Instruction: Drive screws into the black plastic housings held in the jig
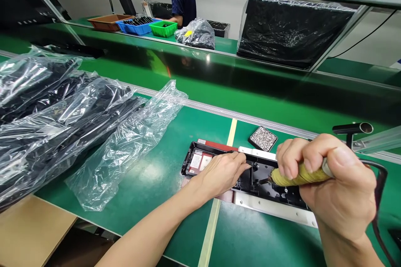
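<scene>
A long black plastic housing [216, 147] lies open side up in a white-railed fixture [269, 206] on the green bench. My left hand [227, 171] rests over the middle of the housing, its fingers bent and pressed together inside it. What those fingertips pinch, if anything, is hidden. My right hand [335, 179] is wrapped around the yellow-wrapped handle of a soldering iron [297, 176], whose cord runs off behind the hand. The iron's dark tip points left and down into the housing, close to my left fingers. Whether the tip touches the plastic, I cannot tell.
Behind the fixture sits a small black tray of metallic granules [263, 138]. Plastic-bagged black parts [62, 112] cover the left side, beside a loose clear bag [125, 146]. A metal tube holder [352, 128] stands right. Across the green belt are bins [136, 27] and a person [183, 2].
</scene>
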The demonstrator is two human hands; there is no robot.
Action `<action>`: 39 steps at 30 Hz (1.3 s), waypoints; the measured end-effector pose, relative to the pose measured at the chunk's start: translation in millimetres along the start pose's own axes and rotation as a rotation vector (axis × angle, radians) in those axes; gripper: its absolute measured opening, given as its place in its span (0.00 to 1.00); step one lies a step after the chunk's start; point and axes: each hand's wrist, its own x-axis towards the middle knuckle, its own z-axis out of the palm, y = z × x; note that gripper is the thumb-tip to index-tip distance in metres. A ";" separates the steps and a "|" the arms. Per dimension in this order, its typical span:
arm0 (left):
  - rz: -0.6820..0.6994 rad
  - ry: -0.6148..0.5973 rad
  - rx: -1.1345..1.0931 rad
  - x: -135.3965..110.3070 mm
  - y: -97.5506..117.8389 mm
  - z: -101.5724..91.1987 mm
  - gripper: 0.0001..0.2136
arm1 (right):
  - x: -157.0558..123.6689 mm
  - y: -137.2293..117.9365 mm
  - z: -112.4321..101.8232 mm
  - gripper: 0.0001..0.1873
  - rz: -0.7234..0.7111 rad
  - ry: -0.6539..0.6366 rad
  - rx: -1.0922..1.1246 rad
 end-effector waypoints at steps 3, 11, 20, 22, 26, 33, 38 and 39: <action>-0.003 0.009 -0.001 0.0 -0.3 0.8 0.13 | -0.2 2.1 1.2 0.20 0.006 -0.010 0.036; 0.010 0.032 0.000 -1.3 -1.4 0.0 0.13 | -0.2 5.5 1.4 0.19 0.004 -0.007 0.078; 0.021 0.058 -0.018 -2.4 -4.3 4.0 0.14 | -1.2 8.3 1.6 0.18 -0.025 0.004 0.047; 0.016 0.052 -0.030 -2.4 -4.3 3.7 0.13 | -0.9 7.8 1.2 0.18 -0.047 -0.004 -0.008; 0.006 0.044 -0.032 -2.4 -4.8 4.4 0.13 | -0.9 7.5 0.0 0.19 -0.083 0.010 -0.136; 0.003 0.042 -0.032 -2.6 -4.4 2.9 0.13 | -0.6 10.2 0.8 0.19 -0.123 0.015 -0.146; 0.045 0.078 -0.041 -4.9 -9.6 12.3 0.12 | -2.5 12.0 5.7 0.20 -0.117 0.022 -0.129; 0.052 0.098 -0.041 -5.3 -11.4 14.6 0.12 | -2.5 13.0 6.3 0.20 -0.121 0.017 -0.137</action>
